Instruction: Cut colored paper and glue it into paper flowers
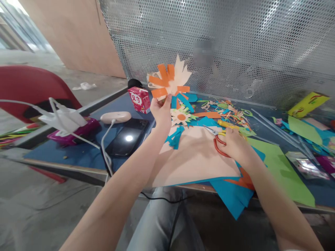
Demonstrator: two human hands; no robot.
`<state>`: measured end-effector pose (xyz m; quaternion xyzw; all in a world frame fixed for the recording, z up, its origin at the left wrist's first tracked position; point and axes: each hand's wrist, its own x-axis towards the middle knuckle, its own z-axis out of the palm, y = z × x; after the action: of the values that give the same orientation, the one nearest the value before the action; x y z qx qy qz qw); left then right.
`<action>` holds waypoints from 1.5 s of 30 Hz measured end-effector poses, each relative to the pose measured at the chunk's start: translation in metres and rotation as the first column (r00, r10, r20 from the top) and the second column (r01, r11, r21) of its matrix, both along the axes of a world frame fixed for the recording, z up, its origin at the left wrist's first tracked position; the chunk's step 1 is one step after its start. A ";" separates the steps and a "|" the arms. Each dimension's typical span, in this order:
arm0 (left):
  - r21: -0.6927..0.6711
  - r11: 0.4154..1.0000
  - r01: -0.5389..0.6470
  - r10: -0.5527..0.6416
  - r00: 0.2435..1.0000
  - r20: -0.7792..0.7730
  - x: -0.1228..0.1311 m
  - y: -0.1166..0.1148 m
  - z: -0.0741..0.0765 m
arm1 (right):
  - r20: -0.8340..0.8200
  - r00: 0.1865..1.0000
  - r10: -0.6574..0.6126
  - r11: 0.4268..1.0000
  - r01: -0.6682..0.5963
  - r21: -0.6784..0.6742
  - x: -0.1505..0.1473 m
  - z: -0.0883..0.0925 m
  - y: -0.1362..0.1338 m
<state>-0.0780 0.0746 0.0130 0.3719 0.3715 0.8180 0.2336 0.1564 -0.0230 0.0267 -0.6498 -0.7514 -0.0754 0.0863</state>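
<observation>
Raised above the table, my left hand (161, 108) pinches a paper flower (171, 81) with cream and orange petals between thumb and fingers. My right hand (234, 143) is closed at a pair of scissors (220, 145) with red-orange handles, low over the cream paper sheet (193, 157). Its fingers partly hide the handles. A yellow-handled tool (227, 124) lies just beyond those fingers; its kind is unclear. Under the raised flower sits a smaller paper flower (181, 117) with an orange centre. Curled blue paper strips (176, 138) rest on the cream sheet.
Paper scraps (230, 111) litter the back. Green paper (281, 167) and blue sheets (231, 197) lie right, the blue overhanging the front edge. Left are a phone (128, 137), a cabled white device (116, 117), and a pink box (139, 100). A perforated metal panel (235, 45) stands behind.
</observation>
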 end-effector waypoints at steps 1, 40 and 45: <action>0.013 1.000 -0.021 0.022 0.999 -0.030 -0.001 0.001 -0.001 | -0.036 0.999 0.024 0.999 -0.022 0.048 -0.001 0.000 0.000; 0.171 0.976 0.134 -0.080 0.955 -0.286 0.020 -0.024 0.010 | -0.313 0.949 0.035 0.992 0.006 0.129 -0.021 0.002 0.000; 0.188 0.973 0.133 -0.073 0.952 -0.297 0.020 -0.022 0.009 | -0.291 0.955 0.061 0.992 -0.024 0.127 -0.020 0.001 0.002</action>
<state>-0.0583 0.0529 0.0222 0.5280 0.2951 0.7758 0.1798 0.1366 -0.0214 0.0282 -0.6310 -0.7379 -0.0218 0.2384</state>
